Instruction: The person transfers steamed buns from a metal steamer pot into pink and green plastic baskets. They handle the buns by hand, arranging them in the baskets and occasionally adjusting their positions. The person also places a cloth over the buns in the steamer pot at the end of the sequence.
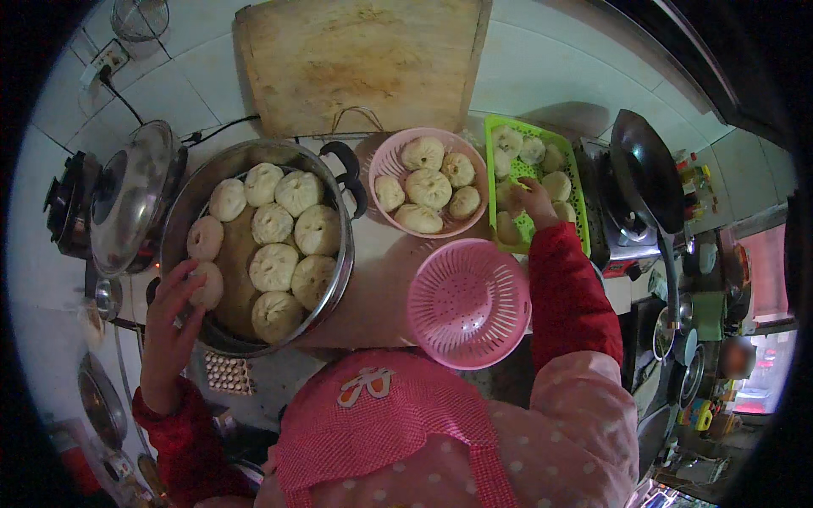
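My left hand [170, 320] is at the left rim of a wide metal steamer pot [348, 254], its fingers and thumb around a filled bun [208, 286]. Several pleated buns [273, 267] lie in the pot on a tan liner [235, 254], with a bare strip of liner among them. My right hand [537, 200] reaches into a green plastic basket [581, 209] holding several buns [556, 187]. Its fingers are at a bun [508, 195] on the basket's left side; whether they grip it is hard to see.
Between pot and basket stands a pink colander [475, 219] of buns, with a bare pink colander [467, 305] nearer me. A wooden board [362, 63] leans on the tiled wall. At right, a wok [648, 171] sits by a gas stove [625, 241]; at left is a lidded pot [130, 197].
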The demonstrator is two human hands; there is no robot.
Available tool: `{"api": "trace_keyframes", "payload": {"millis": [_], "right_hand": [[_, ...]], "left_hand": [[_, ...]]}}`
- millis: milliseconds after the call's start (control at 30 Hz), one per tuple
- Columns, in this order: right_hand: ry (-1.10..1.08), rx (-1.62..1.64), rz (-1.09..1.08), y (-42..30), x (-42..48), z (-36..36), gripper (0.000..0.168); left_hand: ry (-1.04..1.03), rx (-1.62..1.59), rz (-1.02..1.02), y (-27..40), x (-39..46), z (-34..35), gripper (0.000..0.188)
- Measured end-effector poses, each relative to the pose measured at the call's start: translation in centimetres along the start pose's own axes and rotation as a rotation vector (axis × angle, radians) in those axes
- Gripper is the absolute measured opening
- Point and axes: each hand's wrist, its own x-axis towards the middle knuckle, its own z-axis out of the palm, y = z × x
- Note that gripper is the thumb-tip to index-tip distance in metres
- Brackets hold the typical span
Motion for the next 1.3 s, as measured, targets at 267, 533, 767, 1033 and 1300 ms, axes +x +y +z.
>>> {"api": "trace_keyframes", "payload": {"millis": [267,533,767,1033,1300], "right_hand": [[-0.380,-0.462,0.031,-7.8,-8.3,-1.0,0.050],[-0.467,-0.631,-0.064,-5.7,-8.9,-3.1,0.039],[-0.373,-0.726,-0.448,-9.8,-9.9,-1.5,0.053],[-0.503,-0.324,-0.731,-27.1,-15.3,6.1,0.048],[-0.854,-0.373,-1.248,-37.0,-21.9,25.3,0.058]], "left_hand": [[-0.022,0.021,0.031,-1.5,0.1,-1.0,0.041],[-0.044,-0.037,0.049,-2.0,0.6,-1.6,0.037],[-0.040,-0.049,0.176,-5.3,2.0,-3.5,0.033],[-0.075,0.094,0.152,-13.7,5.3,-2.5,0.034],[0.110,0.029,0.167,-14.2,5.1,-2.4,0.035]]}}
